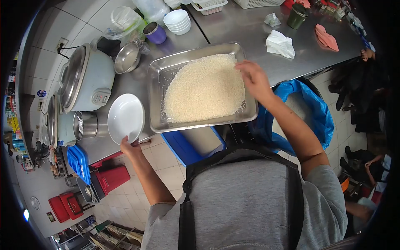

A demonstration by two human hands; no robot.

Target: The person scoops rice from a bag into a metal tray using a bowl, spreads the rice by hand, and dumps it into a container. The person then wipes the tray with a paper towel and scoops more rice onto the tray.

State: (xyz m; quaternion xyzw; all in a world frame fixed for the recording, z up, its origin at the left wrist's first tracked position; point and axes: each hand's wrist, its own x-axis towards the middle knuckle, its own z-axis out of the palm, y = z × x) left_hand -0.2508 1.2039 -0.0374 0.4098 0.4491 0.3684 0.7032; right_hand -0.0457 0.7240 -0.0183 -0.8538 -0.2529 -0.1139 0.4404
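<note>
My left hand [131, 146] grips the near rim of a white oval bowl [126, 114], tilted at the left of the metal tray, its inside bare. A broad heap of rice grains [204, 89] lies in the stainless steel tray [156, 96], with a few grains scattered along its left side. Over the tray's right edge is my right hand [254, 79], fingers partly bent and apart, close to the rice. Nothing shows in this hand. Whether its fingertips touch the grains is hard to tell.
Rice cookers [93, 79] stand on the left, near a steel bowl [127, 58]. Behind are a purple cup [154, 33] and stacked white bowls [177, 21]. A blue-lined bin [325, 121] and blue tub [179, 146] sit below the counter. Other people sit at far right.
</note>
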